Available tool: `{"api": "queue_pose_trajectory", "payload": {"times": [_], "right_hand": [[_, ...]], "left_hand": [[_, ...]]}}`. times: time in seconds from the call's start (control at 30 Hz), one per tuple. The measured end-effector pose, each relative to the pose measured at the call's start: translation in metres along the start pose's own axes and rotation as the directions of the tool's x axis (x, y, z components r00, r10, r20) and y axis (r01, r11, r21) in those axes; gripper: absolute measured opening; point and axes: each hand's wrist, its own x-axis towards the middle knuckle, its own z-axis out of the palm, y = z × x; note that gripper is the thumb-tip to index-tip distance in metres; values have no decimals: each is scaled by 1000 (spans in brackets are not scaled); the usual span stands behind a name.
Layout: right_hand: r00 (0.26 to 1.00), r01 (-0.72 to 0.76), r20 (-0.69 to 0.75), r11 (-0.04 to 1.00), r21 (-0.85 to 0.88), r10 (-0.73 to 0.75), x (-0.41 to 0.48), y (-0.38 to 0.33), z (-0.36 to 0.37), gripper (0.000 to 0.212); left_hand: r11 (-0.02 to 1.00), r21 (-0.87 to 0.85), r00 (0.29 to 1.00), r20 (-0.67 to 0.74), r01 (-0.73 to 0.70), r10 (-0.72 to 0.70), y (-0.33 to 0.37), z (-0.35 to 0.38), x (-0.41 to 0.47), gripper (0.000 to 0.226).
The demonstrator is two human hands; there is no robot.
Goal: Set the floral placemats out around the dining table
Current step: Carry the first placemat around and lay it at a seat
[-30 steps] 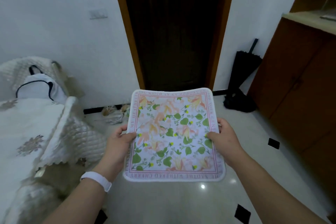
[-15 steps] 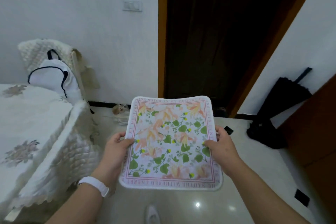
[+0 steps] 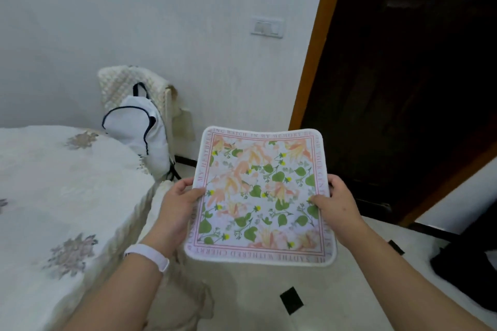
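A floral placemat (image 3: 259, 196) is held in the air above the floor (image 3: 242, 293), just beside the right edge of the table (image 3: 53, 196). It is gripped at its left edge by the left hand (image 3: 176, 208) and at its right edge by the right hand (image 3: 337, 203), thumbs on top. The printed face is turned up, the far edge raised slightly. The long axis is pointed away from the person, toward the wall (image 3: 188, 35).

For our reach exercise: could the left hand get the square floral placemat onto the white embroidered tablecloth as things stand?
Probably yes: the left hand grips the square floral placemat beside the white embroidered tablecloth, with nothing between them.
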Motion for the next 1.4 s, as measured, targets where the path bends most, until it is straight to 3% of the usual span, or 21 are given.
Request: {"api": "queue_pose_trajectory", "payload": {"times": [0.33,0.8,0.93,1.07,1.4], "right_hand": [[966,16,259,1000,21,-21,116,-26,89,37],[813,142,563,988,60,-151,354,-128,160,32],[742,83,661,993,80,-115,374,-142,189,37],[656,106,742,991,86,-135,382,-162,224,28],[556,101,826,994,45,-94,396,-198,319,33]], "left_hand": [[1000,6,965,-264,11,-9,24,-40,66,12],[993,-35,807,-586,-112,71,94,8,203,11],[990,-46,747,-662,-130,67,100,2,206,12],[985,-81,692,-720,-151,47,106,-12,209,10],[967,-196,585,-808,-165,-64,99,-78,245,14]]}}
